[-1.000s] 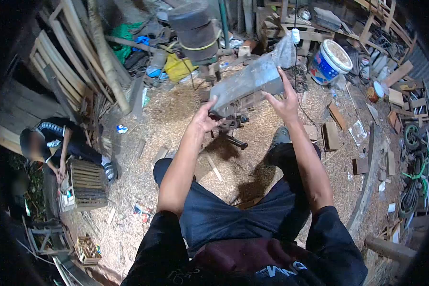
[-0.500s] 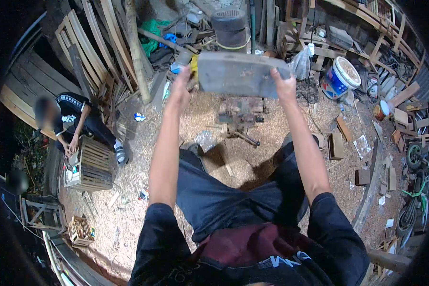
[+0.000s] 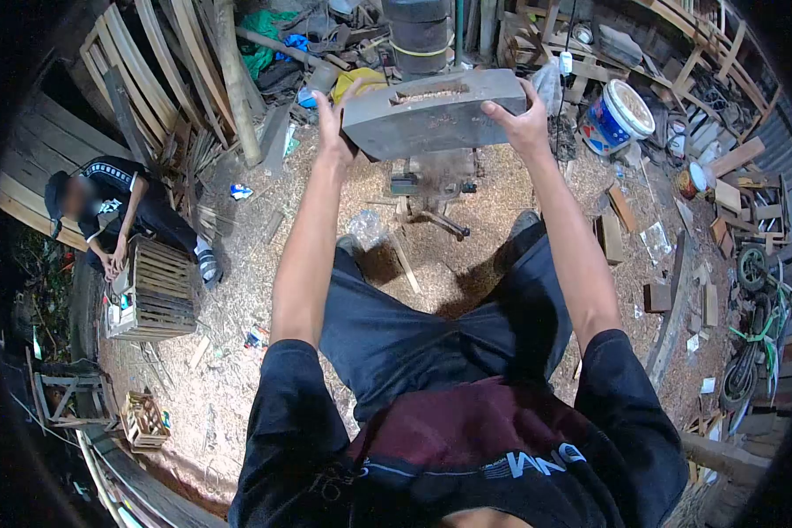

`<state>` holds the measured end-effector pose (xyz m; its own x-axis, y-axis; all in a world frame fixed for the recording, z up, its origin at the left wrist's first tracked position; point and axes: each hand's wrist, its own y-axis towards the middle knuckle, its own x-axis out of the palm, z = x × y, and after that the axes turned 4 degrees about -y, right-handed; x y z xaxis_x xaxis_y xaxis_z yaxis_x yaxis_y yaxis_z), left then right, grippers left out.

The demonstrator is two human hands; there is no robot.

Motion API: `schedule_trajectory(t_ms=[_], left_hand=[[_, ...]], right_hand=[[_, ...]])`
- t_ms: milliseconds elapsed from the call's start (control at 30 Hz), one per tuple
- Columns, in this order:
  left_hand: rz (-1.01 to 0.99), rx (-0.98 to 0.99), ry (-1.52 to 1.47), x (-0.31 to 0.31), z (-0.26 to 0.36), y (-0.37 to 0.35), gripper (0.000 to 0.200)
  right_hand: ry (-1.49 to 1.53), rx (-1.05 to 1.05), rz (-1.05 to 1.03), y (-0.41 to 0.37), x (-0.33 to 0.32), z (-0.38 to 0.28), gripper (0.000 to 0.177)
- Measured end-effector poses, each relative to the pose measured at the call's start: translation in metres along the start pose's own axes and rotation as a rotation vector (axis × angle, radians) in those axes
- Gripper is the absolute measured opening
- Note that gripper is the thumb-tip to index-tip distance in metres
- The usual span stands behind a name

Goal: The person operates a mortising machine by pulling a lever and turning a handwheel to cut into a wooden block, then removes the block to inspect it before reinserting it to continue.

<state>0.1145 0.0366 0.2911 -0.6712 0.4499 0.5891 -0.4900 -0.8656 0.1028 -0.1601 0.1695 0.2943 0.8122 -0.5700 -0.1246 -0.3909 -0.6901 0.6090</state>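
Observation:
A long grey block (image 3: 431, 126) with a slot cut in its upper face hangs in the air between my hands, its right end a little higher. At its left end, my left hand (image 3: 333, 132) has its fingers against the block, partly hidden behind it, with the thumb raised off. The right end is gripped by my right hand (image 3: 526, 121), thumb on the near side and fingers behind. Wood shavings sit in the slot, and a blurred brown spray of dust (image 3: 444, 172) hangs below the block, in front of a machine with a handle (image 3: 440, 223).
A motor-like cylinder (image 3: 416, 35) stands behind the block. To the right are a white-and-blue bucket (image 3: 614, 123) and wood offcuts. Another person (image 3: 114, 198) sits at left by a slatted crate (image 3: 163, 286). Shavings cover the floor (image 3: 238, 387).
The block has tilted, so its slotted face now shows, and it has come slightly nearer. Dust has appeared below it. My left hand has come up against its left end.

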Motion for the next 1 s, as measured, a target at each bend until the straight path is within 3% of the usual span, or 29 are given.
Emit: schedule_trajectory(t_ms=[167, 200, 300, 367, 400, 600, 700, 733, 833, 867, 900, 1000], left_hand=[[0.191, 0.102, 0.191, -0.063, 0.019, -0.005, 0.102], [0.148, 0.154, 0.187, -0.080, 0.018, -0.006, 0.101], [0.174, 0.208, 0.094, 0.014, -0.011, -0.029, 0.092], [0.081, 0.131, -0.009, 0.007, -0.015, -0.025, 0.092], [0.033, 0.098, -0.061, 0.003, -0.017, -0.021, 0.092], [-0.115, 0.054, -0.074, -0.014, -0.003, -0.021, 0.087], [-0.017, 0.102, -0.081, -0.019, -0.004, -0.033, 0.083], [-0.029, 0.138, -0.162, -0.028, -0.014, -0.034, 0.076], [-0.015, 0.129, -0.351, -0.054, -0.057, -0.044, 0.071], [0.182, 0.147, -0.463, -0.062, -0.071, -0.048, 0.065], [0.217, 0.131, -0.471, -0.071, -0.087, -0.060, 0.063], [0.236, 0.088, -0.438, -0.086, -0.108, -0.079, 0.058]], right_hand=[[0.038, 0.045, 0.004, 0.002, -0.010, -0.008, 0.068], [0.035, 0.059, 0.004, -0.002, -0.013, -0.014, 0.068], [0.038, 0.083, 0.050, -0.013, 0.002, -0.007, 0.070], [0.083, 0.136, 0.014, -0.029, 0.011, 0.000, 0.073], [0.085, 0.135, 0.050, -0.032, 0.013, 0.033, 0.072], [0.188, 0.219, 0.006, -0.032, 0.010, 0.029, 0.067], [0.242, 0.633, -0.062, -0.014, 0.011, 0.011, 0.074], [-0.060, 0.875, 0.030, -0.011, 0.018, -0.014, 0.071], [0.358, 1.036, -0.429, -0.018, 0.024, 0.004, 0.059], [0.388, 1.090, -0.439, -0.029, 0.032, 0.009, 0.048], [0.286, 1.164, -0.467, -0.038, 0.038, 0.028, 0.047], [0.510, 1.185, -0.517, -0.069, 0.046, 0.081, 0.048]])
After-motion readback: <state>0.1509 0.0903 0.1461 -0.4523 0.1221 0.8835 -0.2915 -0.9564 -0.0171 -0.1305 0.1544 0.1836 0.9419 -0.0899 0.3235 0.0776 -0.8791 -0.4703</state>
